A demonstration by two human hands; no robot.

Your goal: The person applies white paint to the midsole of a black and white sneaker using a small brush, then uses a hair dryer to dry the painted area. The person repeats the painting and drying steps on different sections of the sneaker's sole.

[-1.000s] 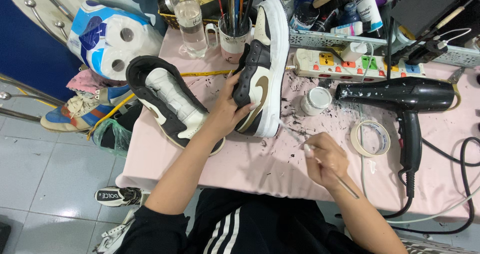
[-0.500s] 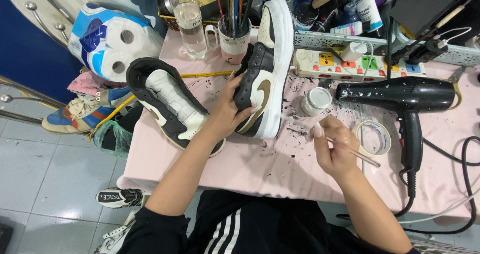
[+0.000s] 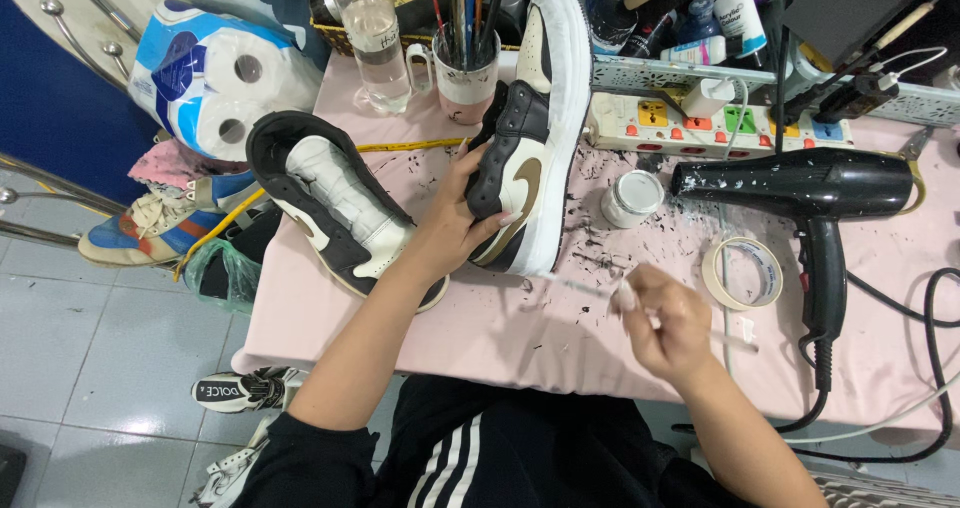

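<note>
The dark shoe [image 3: 525, 158] is gripped on its side by the left hand [image 3: 455, 230]; a thin brush [image 3: 600, 290] is pinched in the right hand [image 3: 665, 318], held off the shoe. Painting seems unfinished.

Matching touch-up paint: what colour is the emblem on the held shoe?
Metallic gold-brown, on the shoe in the left hand; head view.
</note>
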